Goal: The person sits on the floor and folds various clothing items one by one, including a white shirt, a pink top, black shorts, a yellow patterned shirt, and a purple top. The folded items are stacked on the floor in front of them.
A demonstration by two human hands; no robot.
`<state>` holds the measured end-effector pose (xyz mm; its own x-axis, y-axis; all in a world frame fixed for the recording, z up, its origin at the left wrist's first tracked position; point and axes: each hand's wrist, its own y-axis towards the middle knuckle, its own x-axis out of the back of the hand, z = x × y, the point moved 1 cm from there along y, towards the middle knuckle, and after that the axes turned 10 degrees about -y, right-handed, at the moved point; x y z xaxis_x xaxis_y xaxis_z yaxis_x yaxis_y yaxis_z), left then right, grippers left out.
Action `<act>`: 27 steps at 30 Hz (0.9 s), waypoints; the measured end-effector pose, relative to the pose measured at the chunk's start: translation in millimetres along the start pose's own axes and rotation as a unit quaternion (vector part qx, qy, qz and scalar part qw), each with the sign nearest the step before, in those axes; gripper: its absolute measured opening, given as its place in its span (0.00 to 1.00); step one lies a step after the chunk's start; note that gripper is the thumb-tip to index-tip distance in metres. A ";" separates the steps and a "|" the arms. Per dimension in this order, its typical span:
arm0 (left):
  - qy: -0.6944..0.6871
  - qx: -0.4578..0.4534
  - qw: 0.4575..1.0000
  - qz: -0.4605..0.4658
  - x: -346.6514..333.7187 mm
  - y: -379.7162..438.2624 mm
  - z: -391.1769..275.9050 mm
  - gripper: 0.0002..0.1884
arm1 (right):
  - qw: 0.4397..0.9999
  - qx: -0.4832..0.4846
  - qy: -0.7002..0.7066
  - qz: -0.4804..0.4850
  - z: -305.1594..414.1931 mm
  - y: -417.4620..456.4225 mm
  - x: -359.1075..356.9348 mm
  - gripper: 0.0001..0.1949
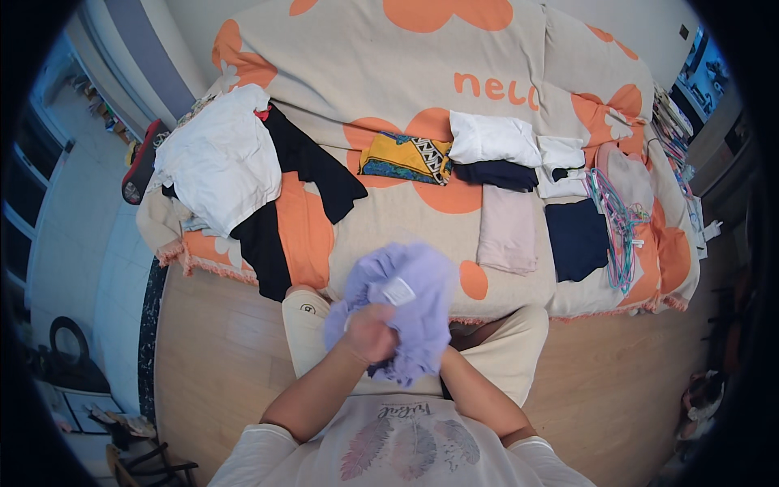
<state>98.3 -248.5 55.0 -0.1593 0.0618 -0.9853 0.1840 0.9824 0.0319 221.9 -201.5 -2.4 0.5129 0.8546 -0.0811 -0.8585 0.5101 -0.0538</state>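
A crumpled lavender garment (426,286) with a white label hangs over my lap, close to the sofa's front edge. My left hand (372,332) is closed on it near its middle, slightly blurred. The cloth hides my right hand; only its forearm shows, running under the garment's right side. Beyond the garment, a folded yellow patterned cloth (405,157) lies on the sofa seat. To its right are a folded white garment (493,139) on a dark one, and a folded pale pink garment (508,228) nearer me. A folded navy garment (577,239) lies farther right.
A draped sofa cover (377,243) with orange flowers spans the front. At left, a white shirt (219,158) lies over black garments (261,243). Several tangled hangers (616,231) rest at the right beside a pale pink item (627,173). Wooden floor (213,353) surrounds my legs.
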 end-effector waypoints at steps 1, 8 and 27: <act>0.007 0.014 1.000 0.011 4.1 -2.2 4.1 0.32 | 0.997 -0.026 0.068 -0.003 -0.1 3.4 -0.9 0.11; 0.093 -0.047 0.994 -0.018 7.8 -17.7 -25.4 0.34 | 0.937 -0.106 0.319 -0.095 0.3 -7.4 -5.4 0.17; 0.246 -0.038 0.963 -0.104 86.2 -39.7 13.9 0.30 | 0.991 0.105 -0.037 -0.076 86.2 -9.4 -15.6 0.21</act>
<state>90.7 -284.6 -33.5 -0.6288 -0.0808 -0.7733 0.0294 0.9914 -0.1275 221.6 -211.2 85.2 0.6410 0.7674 -0.0146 -0.7575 0.6355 0.1497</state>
